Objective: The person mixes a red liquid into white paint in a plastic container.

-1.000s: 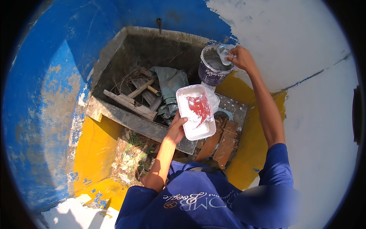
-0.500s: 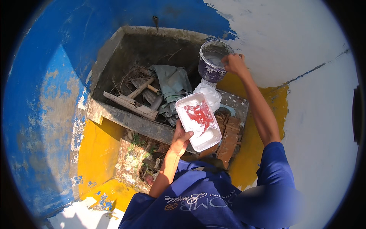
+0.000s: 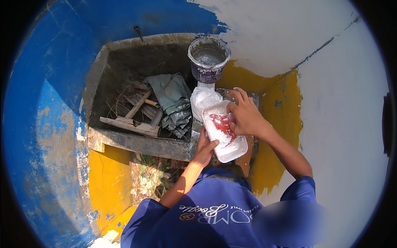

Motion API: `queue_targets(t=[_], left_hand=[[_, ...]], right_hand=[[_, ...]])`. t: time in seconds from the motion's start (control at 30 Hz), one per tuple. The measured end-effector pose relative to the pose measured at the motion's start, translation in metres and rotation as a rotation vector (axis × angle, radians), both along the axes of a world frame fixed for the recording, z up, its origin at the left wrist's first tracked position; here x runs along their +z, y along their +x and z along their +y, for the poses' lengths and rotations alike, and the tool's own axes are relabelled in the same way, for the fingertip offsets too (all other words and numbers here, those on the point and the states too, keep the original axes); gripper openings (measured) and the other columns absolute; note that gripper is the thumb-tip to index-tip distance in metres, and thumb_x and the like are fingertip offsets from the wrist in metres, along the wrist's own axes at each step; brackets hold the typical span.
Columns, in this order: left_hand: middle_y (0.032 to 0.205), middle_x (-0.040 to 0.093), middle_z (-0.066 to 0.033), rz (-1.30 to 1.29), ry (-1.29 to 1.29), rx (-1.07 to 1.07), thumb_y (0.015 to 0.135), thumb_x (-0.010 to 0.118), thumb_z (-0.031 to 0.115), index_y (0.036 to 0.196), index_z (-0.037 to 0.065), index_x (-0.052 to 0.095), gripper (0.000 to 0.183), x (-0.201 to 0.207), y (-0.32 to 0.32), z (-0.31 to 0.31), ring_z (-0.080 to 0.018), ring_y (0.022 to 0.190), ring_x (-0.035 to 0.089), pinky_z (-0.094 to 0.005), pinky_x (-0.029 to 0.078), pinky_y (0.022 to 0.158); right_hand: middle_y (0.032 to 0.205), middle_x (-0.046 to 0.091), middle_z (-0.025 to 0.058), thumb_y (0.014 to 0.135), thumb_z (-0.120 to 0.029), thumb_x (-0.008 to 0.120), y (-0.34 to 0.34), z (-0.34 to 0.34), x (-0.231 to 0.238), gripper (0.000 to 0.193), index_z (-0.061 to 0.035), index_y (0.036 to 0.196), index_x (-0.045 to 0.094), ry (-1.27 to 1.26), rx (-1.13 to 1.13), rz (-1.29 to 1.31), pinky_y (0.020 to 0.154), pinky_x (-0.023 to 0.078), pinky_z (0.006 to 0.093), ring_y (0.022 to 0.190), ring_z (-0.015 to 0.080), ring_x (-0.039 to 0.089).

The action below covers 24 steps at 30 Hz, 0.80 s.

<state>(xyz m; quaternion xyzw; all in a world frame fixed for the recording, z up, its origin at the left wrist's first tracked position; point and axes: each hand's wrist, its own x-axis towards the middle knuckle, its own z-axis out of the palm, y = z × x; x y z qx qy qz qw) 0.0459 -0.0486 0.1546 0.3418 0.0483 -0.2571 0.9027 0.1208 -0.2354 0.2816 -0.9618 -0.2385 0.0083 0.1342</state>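
My left hand (image 3: 203,149) is closed on the near left side of a shallow rectangular tray (image 3: 228,158), thumb over its rim. White powder (image 3: 217,134) coats the inside of this tray, and a red patch shows through in the middle. Curved over the tray's far right part is my right hand (image 3: 248,115), its fingers apart and reaching inside the rim; no held thing shows between them. Beyond the tray stands a dark purple bucket (image 3: 206,74), smeared white, with greyish liquid in it. A crumpled white plastic bag (image 3: 203,99) sits between bucket and tray.
A concrete basin (image 3: 136,142) on the left holds wood pieces (image 3: 134,127), twigs and a grey-green cloth (image 3: 169,93). A short pipe (image 3: 137,31) sticks out above it. Painted walls in blue (image 3: 53,62), yellow (image 3: 273,124) and white (image 3: 339,124) enclose the space.
My right hand has moved from the bucket's rim down to the tray. My left hand still holds the tray. The whole view has shifted somewhat.
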Motion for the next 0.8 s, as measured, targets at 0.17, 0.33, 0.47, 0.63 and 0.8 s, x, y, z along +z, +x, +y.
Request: queue_targets(t=[0.17,0.33,0.47,0.63,0.8], left_hand=[[0.143,0.043,-0.0118,0.008,-0.047,0.044,0.084,0.068,0.007,0.151,0.017,0.015,0.085,0.001,0.007,-0.001,-0.0259,0.131,0.046,-0.0427,0.044,0.106],[0.143,0.042,-0.0119,-0.033,-0.043,0.003,0.084,0.069,0.008,0.149,0.017,0.017,0.084,-0.002,0.002,-0.003,-0.0263,0.133,0.044,-0.0436,0.043,0.107],[0.143,0.042,-0.0114,0.009,-0.025,-0.032,0.084,0.069,0.009,0.149,0.018,0.018,0.083,-0.009,-0.006,-0.006,-0.0259,0.133,0.044,-0.0438,0.041,0.109],[0.146,0.039,-0.0116,0.031,-0.101,-0.042,0.083,0.068,0.009,0.152,0.017,0.015,0.087,-0.023,-0.014,-0.008,-0.0265,0.136,0.041,-0.0431,0.039,0.111],[0.148,0.036,-0.0122,-0.004,-0.082,-0.088,0.083,0.068,0.01,0.154,0.015,0.011,0.091,-0.019,-0.018,-0.017,-0.0269,0.138,0.038,-0.0428,0.036,0.112]], right_hand=[[0.123,0.055,0.0207,0.072,-0.012,0.07,-0.039,0.005,0.016,0.037,0.002,0.105,0.063,0.23,-0.162,0.081,0.093,0.044,0.0474,0.119,0.037,0.051],[0.085,0.068,0.0222,0.082,-0.015,0.067,-0.073,0.027,-0.007,0.058,0.0005,0.134,0.047,0.852,-0.528,0.372,0.068,0.052,0.0454,0.066,0.0378,0.066],[0.084,0.066,0.0258,0.084,-0.012,0.067,-0.068,0.023,-0.021,0.038,0.003,0.118,0.058,0.407,-0.457,0.319,0.066,0.05,0.0448,0.076,0.0419,0.066],[0.08,0.062,0.0265,0.084,-0.013,0.067,-0.076,0.01,-0.004,0.02,0.0023,0.097,0.065,0.447,-0.52,0.28,0.065,0.046,0.0464,0.073,0.0455,0.061],[0.067,0.058,0.0255,0.085,-0.015,0.066,-0.094,0.013,0.004,0.018,0.002,0.089,0.065,0.475,-0.523,0.204,0.059,0.045,0.0464,0.066,0.0457,0.059]])
